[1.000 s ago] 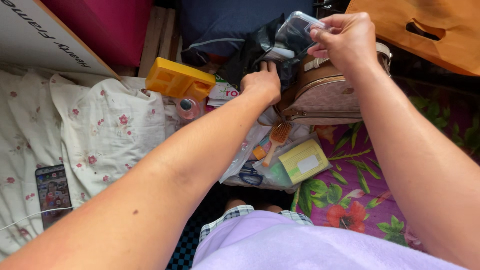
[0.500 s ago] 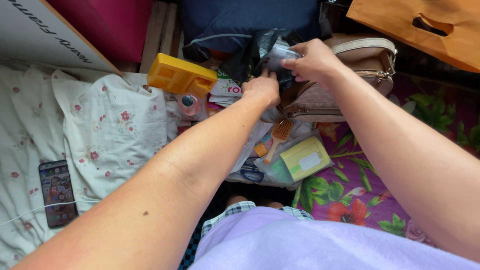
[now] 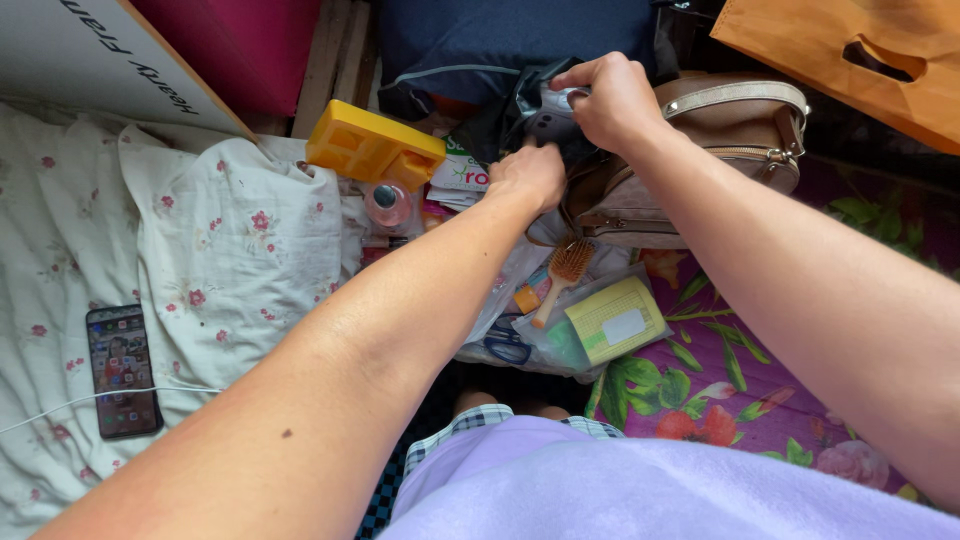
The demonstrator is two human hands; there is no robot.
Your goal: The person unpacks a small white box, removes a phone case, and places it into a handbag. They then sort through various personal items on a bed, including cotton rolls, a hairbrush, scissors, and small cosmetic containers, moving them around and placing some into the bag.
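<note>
At the far middle of the scene, a black plastic bag (image 3: pixel 500 115) is gripped at its rim by the left hand (image 3: pixel 530 172), whose fingers are curled tight on the plastic. Just right of it, the right hand (image 3: pixel 610 98) is closed in a fist around a pale clear-wrapped packet (image 3: pixel 552 118), which is held at the mouth of the bag — only a small part of the packet can be seen between the fingers. Directly beneath and to the right of both hands a beige handbag (image 3: pixel 700 160) is set, its strap lying across the top. Left of the bag a yellow plastic block (image 3: pixel 372 148) is seen, with a small pink-capped bottle (image 3: pixel 387 202) just near of it. Nearer still, a wooden hairbrush (image 3: pixel 562 272) and a yellow booklet in a clear pouch (image 3: pixel 612 322) are laid on a purple flowered cloth (image 3: pixel 740 380). Far to the left, a phone (image 3: pixel 122 368) with a white cable is rested on a white floral sheet (image 3: pixel 220 250) — well apart from the hands.
</note>
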